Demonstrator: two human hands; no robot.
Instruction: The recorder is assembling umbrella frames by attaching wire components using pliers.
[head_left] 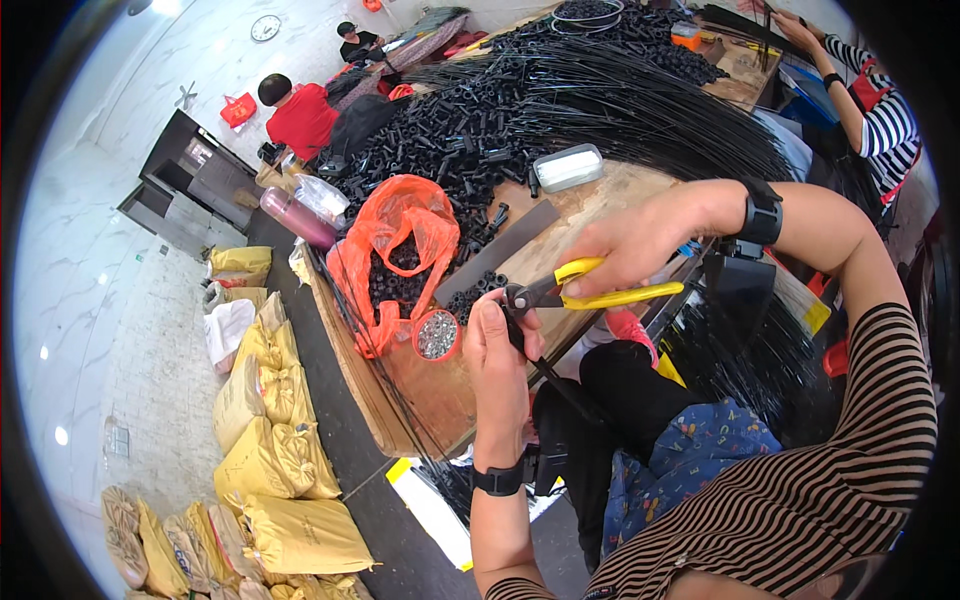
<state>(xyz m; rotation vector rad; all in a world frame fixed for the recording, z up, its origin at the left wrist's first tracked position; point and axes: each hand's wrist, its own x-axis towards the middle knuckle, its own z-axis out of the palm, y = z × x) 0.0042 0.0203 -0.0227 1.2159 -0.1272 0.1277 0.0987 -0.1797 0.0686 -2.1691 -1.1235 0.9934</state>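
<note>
My right hand (632, 240) is wrapped round yellow-handled pliers (628, 298), its fingers partly hidden behind the handles. The dark jaws meet the upper end of a black part (514, 332) that my left hand (498, 362) grips between thumb and fingers. From that hand a thin black rod (553, 378) slants down toward my lap. Just left of my left hand stands a small red tub (437, 335) of shiny metal bits. Beside it, an orange-red plastic bag (372, 262) lies open with small black pieces in it.
A flat metal bar (497, 252) and a clear lidded box (568, 168) lie on the wooden table (420, 400). Black fittings (440, 135) and long black rods (650, 110) are heaped behind. Yellow sacks (300, 535) line the left floor. A co-worker in striped sleeves (885, 140) handles rods at right.
</note>
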